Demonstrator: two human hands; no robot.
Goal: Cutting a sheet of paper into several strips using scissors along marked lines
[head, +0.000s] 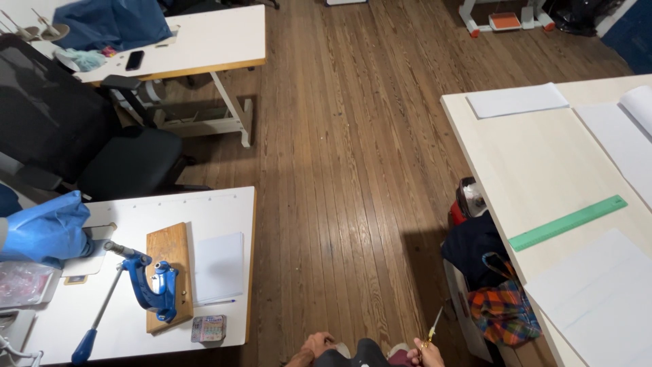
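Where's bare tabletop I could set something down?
Bare room: the pale wooden table between the white sheet and green ruler; the white table behind the paper pad. Crowded: around the blue press and blue cloth.

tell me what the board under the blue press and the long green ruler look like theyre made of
The board under the blue press looks like plain wood: warm brown with visible grain and a dull, unvarnished-looking face. The press itself seems painted cast metal, glossy blue with a bare steel lever. The green ruler on the pale table is likely plastic: flat, thin, evenly coloured mint green, though painted metal cannot be ruled out.
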